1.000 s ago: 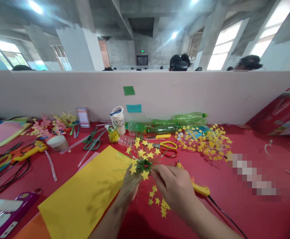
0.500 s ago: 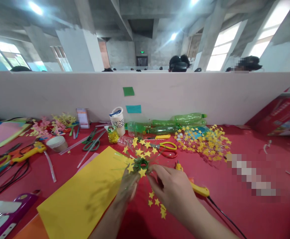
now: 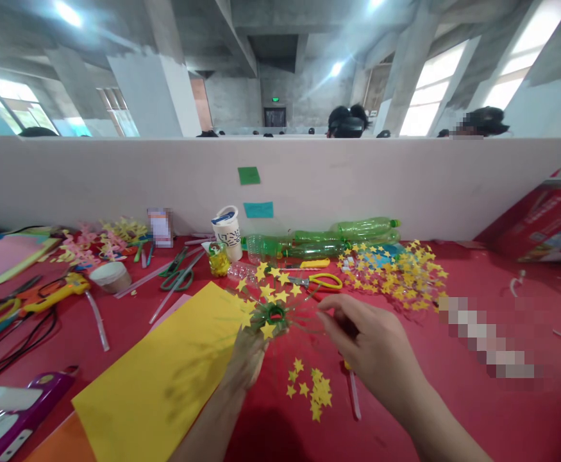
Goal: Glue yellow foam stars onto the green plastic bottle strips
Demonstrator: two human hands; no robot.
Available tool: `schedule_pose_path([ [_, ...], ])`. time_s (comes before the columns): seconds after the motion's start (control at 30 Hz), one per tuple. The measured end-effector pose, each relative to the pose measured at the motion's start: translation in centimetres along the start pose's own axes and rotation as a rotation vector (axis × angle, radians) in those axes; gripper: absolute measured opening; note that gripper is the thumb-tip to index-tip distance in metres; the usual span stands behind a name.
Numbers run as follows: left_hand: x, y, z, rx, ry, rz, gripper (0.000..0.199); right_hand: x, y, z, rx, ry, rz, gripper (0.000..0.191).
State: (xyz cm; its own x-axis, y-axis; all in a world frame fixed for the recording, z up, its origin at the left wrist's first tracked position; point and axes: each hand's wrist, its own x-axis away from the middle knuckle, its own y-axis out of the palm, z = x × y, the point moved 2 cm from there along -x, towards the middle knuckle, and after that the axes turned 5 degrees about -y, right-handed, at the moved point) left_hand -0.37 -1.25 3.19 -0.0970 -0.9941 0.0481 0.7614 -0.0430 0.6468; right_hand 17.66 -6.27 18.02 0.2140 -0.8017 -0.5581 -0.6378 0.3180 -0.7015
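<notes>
A green cut bottle piece (image 3: 276, 314) with thin strips fanning outward stands over the red table, with yellow paper stars on strips at its top and left. My left hand (image 3: 250, 353) grips it from the lower left. My right hand (image 3: 369, 330) is to its right, apart from it, thumb and index finger close together near the strip tips; whether something tiny is between them cannot be made out. Loose yellow stars (image 3: 316, 388) lie on the table below. A glue gun, mostly hidden by my right hand, shows its nozzle and a clear glue stick (image 3: 354, 394) beside it.
Yellow paper (image 3: 165, 378) lies at left, near a yellow glue gun (image 3: 56, 295) and green scissors (image 3: 177, 276). A white cup (image 3: 227, 234), green bottles (image 3: 367, 229), yellow-handled scissors (image 3: 326, 281) and a star cluster (image 3: 405, 276) are farther back. A grey partition (image 3: 405, 186) stands behind.
My right hand has moved right, away from the bottle piece, and now covers the glue gun. More loose stars and a clear stick show below. The bottle piece has shifted slightly left.
</notes>
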Motion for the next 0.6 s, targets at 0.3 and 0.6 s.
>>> schedule_pose_path([
  [0.3, 0.3, 2.0, 1.4, -0.082, -0.075, -0.020, 0.042, -1.4, -1.2, 3.0, -0.070, 0.042, 0.045, 0.012],
  [0.6, 0.0, 1.1, 0.8, -0.105, -0.060, -0.033, 0.021, -1.8, 0.7, 4.1, -0.232, 0.032, -0.111, 0.016],
])
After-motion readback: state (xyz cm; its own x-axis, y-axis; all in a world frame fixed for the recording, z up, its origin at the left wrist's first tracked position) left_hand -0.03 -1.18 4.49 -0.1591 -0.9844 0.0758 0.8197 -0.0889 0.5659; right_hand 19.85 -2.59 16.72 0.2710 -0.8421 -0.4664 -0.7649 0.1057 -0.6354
